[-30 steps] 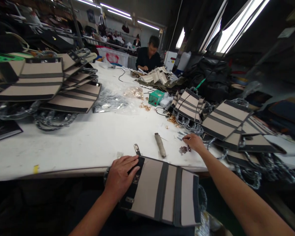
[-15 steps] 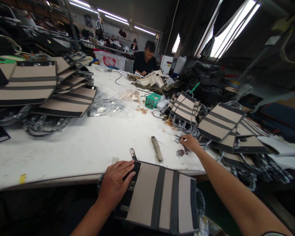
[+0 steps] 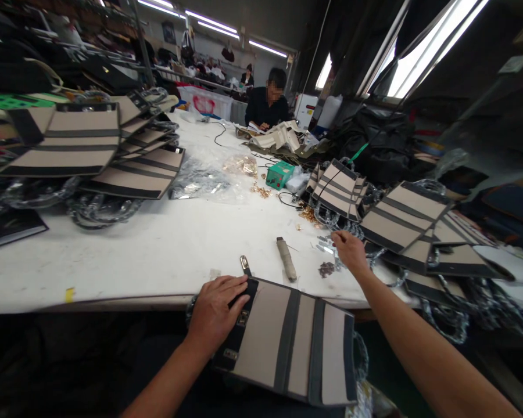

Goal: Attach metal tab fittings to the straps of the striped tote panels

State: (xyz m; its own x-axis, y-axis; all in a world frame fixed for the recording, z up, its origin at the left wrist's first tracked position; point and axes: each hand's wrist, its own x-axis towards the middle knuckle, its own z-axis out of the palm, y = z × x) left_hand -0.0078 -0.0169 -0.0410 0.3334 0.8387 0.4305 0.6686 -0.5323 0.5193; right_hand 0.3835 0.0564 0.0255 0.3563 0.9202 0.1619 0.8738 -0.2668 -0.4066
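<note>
A beige panel with dark stripes [image 3: 268, 331] lies over the table's front edge, with metal fittings on its black left band. My left hand [image 3: 218, 310] rests on its upper left corner, fingers together and thumb lying on the band; it holds the panel there. From that corner a strap with a metal plate [image 3: 244, 265] sticks out onto the table. My right hand [image 3: 347, 248] is over small grey strips [image 3: 325, 247] on the table, fingers pinched; what they hold, if anything, is too small to name. Dark red bits [image 3: 326, 269] lie just below it.
A wrapped tool [image 3: 286, 259] lies mid-table. Behind it are a green box [image 3: 279, 175] and gold-coloured pieces [image 3: 308, 213]. Striped panels are piled at left [image 3: 81, 130] and right [image 3: 405, 215]. Across the white table [image 3: 157, 249] a person [image 3: 268, 104] sits, head bent.
My right hand has lifted slightly off the strips, with its fingers drawn together. My left hand stays on the panel. The whole view has shifted a little.
</note>
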